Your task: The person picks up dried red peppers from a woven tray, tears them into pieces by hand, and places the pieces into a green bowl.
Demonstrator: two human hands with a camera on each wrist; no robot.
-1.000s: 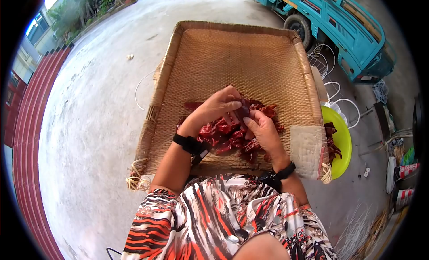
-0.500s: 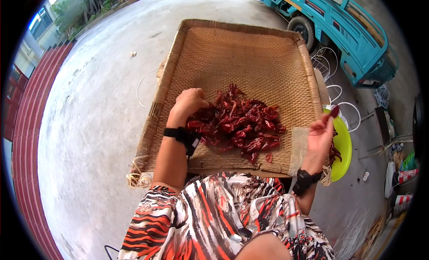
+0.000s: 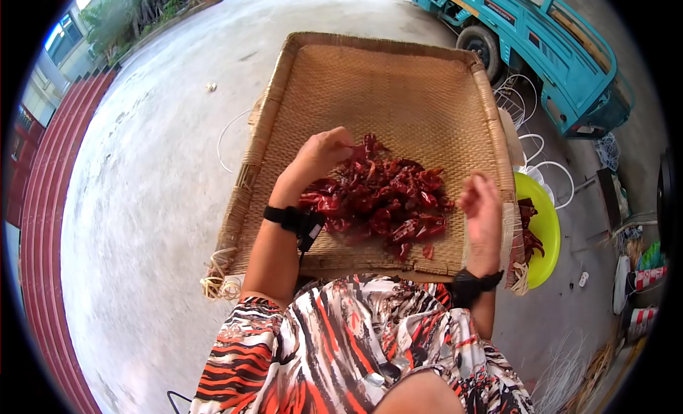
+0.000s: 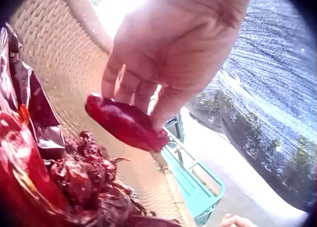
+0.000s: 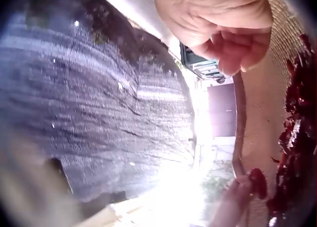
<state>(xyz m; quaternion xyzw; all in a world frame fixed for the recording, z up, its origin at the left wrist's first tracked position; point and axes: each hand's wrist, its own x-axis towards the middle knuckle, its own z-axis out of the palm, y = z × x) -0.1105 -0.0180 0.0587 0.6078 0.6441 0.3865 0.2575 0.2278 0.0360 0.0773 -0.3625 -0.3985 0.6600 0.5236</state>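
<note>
The left hand (image 3: 321, 158) is over the upper left of a pile of dried red peppers (image 3: 384, 200). In the left wrist view that hand (image 4: 173, 48) pinches one glossy red pepper (image 4: 126, 123) between thumb and fingers, just above the woven tray (image 4: 54, 43). At the tray's right side, the right hand (image 3: 484, 218) is raised, fingers loosely bent. No pepper shows in that hand (image 5: 218, 26) in the right wrist view, where the left hand (image 5: 230, 202) also appears below with its pepper (image 5: 258, 183).
A yellow-green basin (image 3: 546, 232) with more red peppers stands against the tray's right side. White looped wire (image 3: 555, 165) lies behind it. A teal cargo vehicle (image 3: 562, 65) stands at the upper right, red steps (image 3: 60, 193) at the far left.
The hands have parted from over the pile. The right hand went out to the basin with a dark red pepper and came back without it; the left hand has lifted with a pepper.
</note>
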